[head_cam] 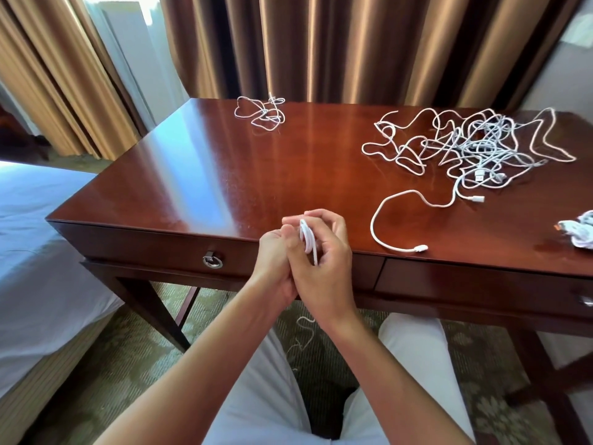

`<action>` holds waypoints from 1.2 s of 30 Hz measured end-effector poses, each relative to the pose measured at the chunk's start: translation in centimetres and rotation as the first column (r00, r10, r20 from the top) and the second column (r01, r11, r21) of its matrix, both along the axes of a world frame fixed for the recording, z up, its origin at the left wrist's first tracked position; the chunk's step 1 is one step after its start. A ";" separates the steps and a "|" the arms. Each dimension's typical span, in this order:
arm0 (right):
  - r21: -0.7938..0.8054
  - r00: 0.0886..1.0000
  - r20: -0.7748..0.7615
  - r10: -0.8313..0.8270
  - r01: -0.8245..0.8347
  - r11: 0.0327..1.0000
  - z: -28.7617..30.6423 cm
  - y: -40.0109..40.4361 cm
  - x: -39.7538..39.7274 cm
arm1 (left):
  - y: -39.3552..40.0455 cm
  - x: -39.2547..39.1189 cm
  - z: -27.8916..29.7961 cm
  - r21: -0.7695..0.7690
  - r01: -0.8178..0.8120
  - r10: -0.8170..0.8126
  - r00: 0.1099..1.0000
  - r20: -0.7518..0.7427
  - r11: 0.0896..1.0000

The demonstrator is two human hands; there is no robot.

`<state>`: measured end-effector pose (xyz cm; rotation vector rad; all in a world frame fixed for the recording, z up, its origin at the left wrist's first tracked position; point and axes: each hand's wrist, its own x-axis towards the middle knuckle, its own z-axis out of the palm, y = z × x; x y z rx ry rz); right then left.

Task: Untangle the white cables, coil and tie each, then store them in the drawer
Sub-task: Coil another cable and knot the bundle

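Both hands meet over the desk's front edge around a small coiled white cable [307,239]. My left hand [275,255] pinches the coil from the left, and my right hand [324,248] wraps its fingers around it from the right. A big tangle of white cables [475,146] lies at the desk's far right, with one loose cable [385,216] curving toward the front edge. A thin bunch of white ties [261,112] lies at the back centre. The left drawer, with its ring pull [212,261], is shut.
A coiled white bundle [579,234] sits at the right edge of the wooden desk [192,175]. A second drawer [481,284] is on the right. A bed [38,236] stands to the left, curtains hang behind, and a thin tie [303,332] lies on the carpet.
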<state>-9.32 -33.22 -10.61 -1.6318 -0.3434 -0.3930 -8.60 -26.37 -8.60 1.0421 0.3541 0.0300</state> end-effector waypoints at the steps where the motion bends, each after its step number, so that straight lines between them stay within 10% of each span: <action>1: -0.031 1.000 0.013 -0.027 0.027 0.999 0.1 0.1 0.1 | -0.1 -0.2 0.1 0.036 0.015 -0.016 1.000 0.021 0.999; 11: -0.039 0.977 -0.203 -0.059 0.053 0.998 0.3 0.0 0.9 | -0.5 -1.4 -0.5 0.358 0.146 -0.134 0.989 -0.059 0.922; 14: -0.063 0.989 -0.140 -0.039 0.030 0.998 0.3 -1.2 1.5 | 0.7 -0.8 -0.9 0.763 -0.165 -0.026 0.973 0.231 0.625; 17: -0.107 0.964 -0.206 0.167 -0.191 0.976 0.9 -2.1 1.5 | 2.4 -0.9 0.6 0.818 -0.466 -0.156 0.829 0.536 0.336; 21: -0.491 0.927 -0.247 0.281 -0.369 0.789 3.0 -2.8 1.3 | 3.5 -1.3 3.0 0.829 -0.559 -0.523 0.703 0.483 0.015; 30: -0.120 0.691 -0.421 0.587 -0.685 0.719 3.8 -3.9 -0.1 | 3.2 -0.7 3.1 0.810 -0.528 -0.470 0.665 0.581 0.254; 36: -0.151 0.866 -0.235 0.442 -0.482 0.863 2.0 -4.5 -0.3 | 3.6 0.2 2.4 0.743 -0.493 -0.046 0.819 0.572 0.452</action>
